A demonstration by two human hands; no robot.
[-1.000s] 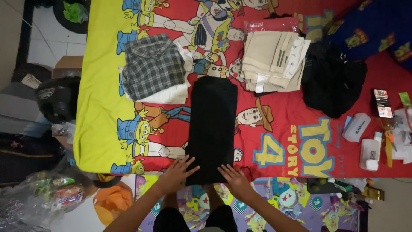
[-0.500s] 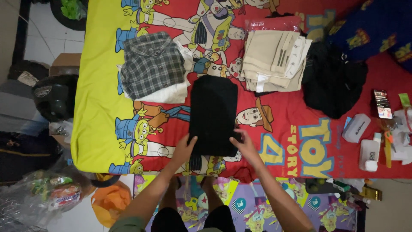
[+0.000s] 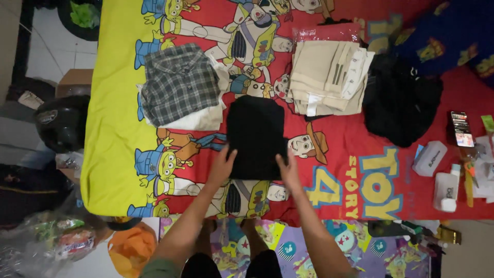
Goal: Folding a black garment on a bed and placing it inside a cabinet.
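Observation:
A folded black garment (image 3: 256, 135) lies on the cartoon-print bed sheet (image 3: 350, 154) in the middle of the head view. My left hand (image 3: 222, 164) grips its near left edge with the fingers spread on the cloth. On the near right edge rests my right hand (image 3: 287, 166), fingers on the fabric. The garment is a compact rectangle, folded to about half its earlier length.
A folded plaid shirt (image 3: 178, 83) on white cloth lies far left. Folded beige clothes (image 3: 327, 76) and a loose black pile (image 3: 399, 100) lie to the right. A phone (image 3: 461, 128), white bottles (image 3: 445, 188) and small items sit at the right edge. A black helmet (image 3: 60, 123) stands on the floor.
Both hands lifted the near end of the long black garment and folded it away from me, halving its length. They now hold the near edge of the shorter fold.

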